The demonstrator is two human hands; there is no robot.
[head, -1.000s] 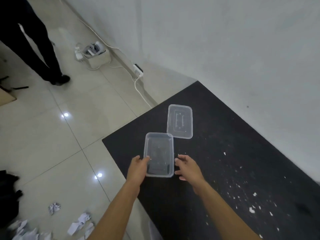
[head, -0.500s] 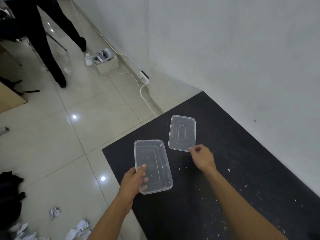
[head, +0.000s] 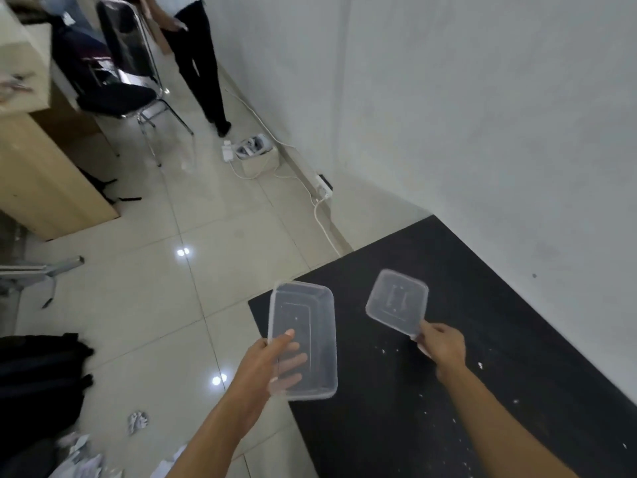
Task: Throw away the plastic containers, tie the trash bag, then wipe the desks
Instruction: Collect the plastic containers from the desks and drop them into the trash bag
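- Head view, items held: clear plastic is being gripped in both hands. The container (head: pixel 305 339) is being held by the left hand (head: pixel 267 365), thumb over its near rim and fingers showing through the base from beneath. It is being carried raised and tilted over the corner of the black desk (head: pixel 448 391).
- Head view, lid: the lid (head: pixel 396 301) is being pinched at its near corner by the right hand (head: pixel 443 346). It is being held above the desk, apart from the container.
- Head view, surroundings: white crumbs (head: pixel 481 365) are lying scattered on the desk. Crumpled paper (head: pixel 138 422) is lying on the tiled floor (head: pixel 155 288). A trash bag is not being shown clearly; its place cannot be told.
- Step in hand: the first step, throwing away the containers, is judged to be under way, with both pieces lifted but not yet discarded.
- Next move: both pieces are probably being readied for carrying to the trash, so the bag must first be located. Both grips should be kept firm, since the thin plastic is likely to flex.
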